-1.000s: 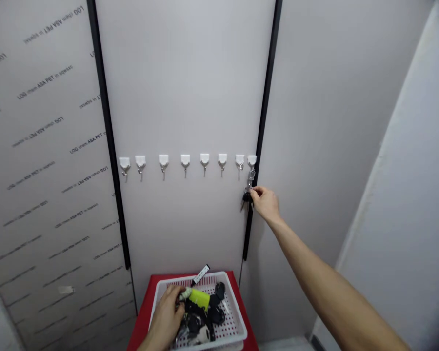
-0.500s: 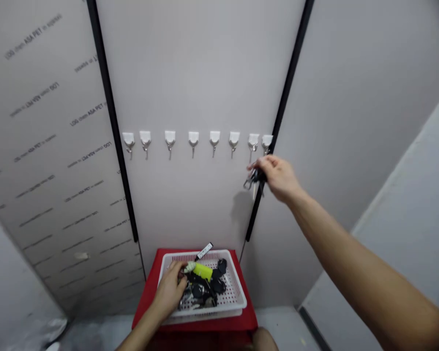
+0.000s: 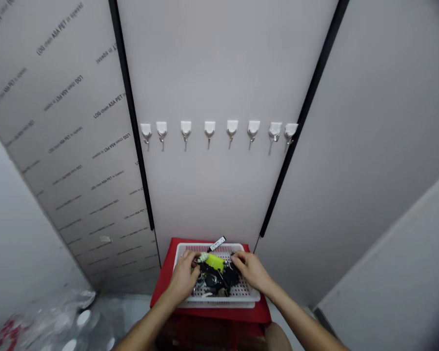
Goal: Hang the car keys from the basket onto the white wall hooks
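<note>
Both my hands are over a white plastic basket of dark keys and fobs. My left hand reaches in from the left, its fingers curled beside a pale green-white piece; what they grip is hidden. At the right side, my right hand has its thumb and fingers closed on a dark bunch of keys with some shiny metal, low among the other pieces. Between the hands lies a bright yellow-green tag. Black fobs and keys are heaped in front of it.
A row of several white hooks runs across the grey wall panel above the basket. The basket stands on a red-covered stand. A white-labelled stick leans over its back rim. Plastic-wrapped bottles are at lower left.
My right hand has come down from below the rightmost hooks to the basket, bringing the dark keys with it. My left hand stays at the basket. The camera view has shifted.
</note>
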